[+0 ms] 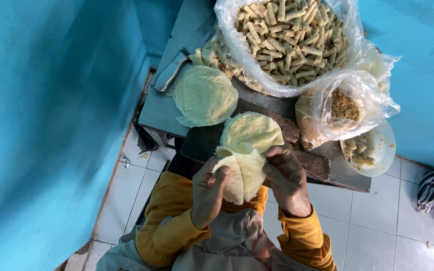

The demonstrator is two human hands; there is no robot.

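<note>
While the head camera looks straight down, both hands meet just in front of the near edge of the table (163, 113), holding one thin, pale round wrapper (242, 176) between them. The left hand (208, 193) is closed on the wrapper's left side, thumb on top and fingers curled under it, and the right hand (288, 178) pinches its right side with bent fingers; the sheet folds and puckers in the middle. Both wrists come out of mustard-yellow sleeves (169, 221). Just beyond the hands, a second round wrapper (252, 131) lies flat on a dark wooden board (202, 143) that sits along the table's near edge. Toward the left edge of the table a larger stack of wrappers (204, 95) rests partly over the rim, with a metal utensil (169, 75) beside it near the far left corner. At the far edge a wide clear plastic bag (287, 40) is filled with finished beige rolls. Toward the right edge a smaller clear bag (345, 105) holds a brownish crumbly filling, and a white plate (383, 150) with bits of the same filling juts past the near right corner. On the tiled floor (377, 216) to the right lies a striped cloth (433, 193).
</note>
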